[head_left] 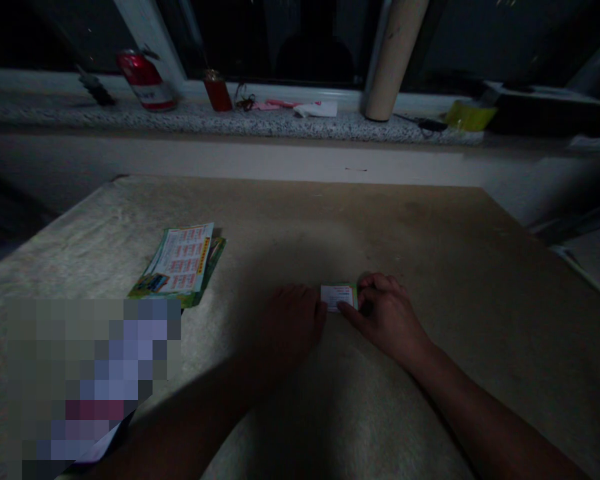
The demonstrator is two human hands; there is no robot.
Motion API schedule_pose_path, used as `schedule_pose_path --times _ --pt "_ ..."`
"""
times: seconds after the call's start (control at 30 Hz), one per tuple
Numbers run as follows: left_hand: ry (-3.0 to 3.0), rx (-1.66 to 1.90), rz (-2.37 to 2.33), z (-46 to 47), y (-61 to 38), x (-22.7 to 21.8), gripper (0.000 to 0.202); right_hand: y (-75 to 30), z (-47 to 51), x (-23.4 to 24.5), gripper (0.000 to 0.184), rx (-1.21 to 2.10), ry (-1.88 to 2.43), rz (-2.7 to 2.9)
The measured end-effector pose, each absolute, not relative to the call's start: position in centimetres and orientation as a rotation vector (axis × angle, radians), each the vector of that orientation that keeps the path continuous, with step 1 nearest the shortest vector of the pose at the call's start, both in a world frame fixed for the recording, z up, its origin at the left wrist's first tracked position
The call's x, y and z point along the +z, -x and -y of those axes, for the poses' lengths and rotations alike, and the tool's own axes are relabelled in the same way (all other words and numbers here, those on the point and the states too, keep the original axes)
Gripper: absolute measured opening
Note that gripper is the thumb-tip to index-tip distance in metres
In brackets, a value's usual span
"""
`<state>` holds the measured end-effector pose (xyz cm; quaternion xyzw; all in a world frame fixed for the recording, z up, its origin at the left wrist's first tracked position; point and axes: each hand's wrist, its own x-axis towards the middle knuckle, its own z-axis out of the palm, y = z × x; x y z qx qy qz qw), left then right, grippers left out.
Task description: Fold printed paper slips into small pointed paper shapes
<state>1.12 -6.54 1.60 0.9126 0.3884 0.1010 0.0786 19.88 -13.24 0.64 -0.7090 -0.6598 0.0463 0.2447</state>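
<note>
A small folded leaflet (339, 295) with a white printed face and a green edge lies on the table between my two hands. My right hand (390, 313) holds its right side, the thumb pressed on the face and the other fingers curled behind the far edge. At its left side, my left hand (295, 313) is closed over the edge, with the thumb close to the paper; shadow hides most of these fingers. To the left lies a small stack of printed leaflets (180, 263), green-bordered with red and black print, slightly fanned.
A blurred-out patch (125, 373) covers something at the lower left. Along the granite windowsill (260, 123) stand a red can (147, 83), a jar with red contents (217, 92), a cardboard tube (393, 63) and a yellow item (470, 117). The beige tabletop (430, 227) meets the wall below.
</note>
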Motion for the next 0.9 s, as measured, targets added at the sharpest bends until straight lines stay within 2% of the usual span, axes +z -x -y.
schedule_pose_path --times 0.47,0.73,0.9 --pt "-2.727 0.247 -1.144 6.5 -1.1 1.2 0.027 -19.6 13.2 1.0 0.028 0.081 2.017 1.819" --pt "-2.711 0.176 -1.192 6.6 -1.3 1.7 0.028 -19.2 13.1 1.2 0.034 0.070 2.063 1.821" --pt "-2.730 0.135 -1.180 6.6 -1.3 1.8 0.030 -18.7 13.0 1.3 0.044 0.029 2.142 1.819"
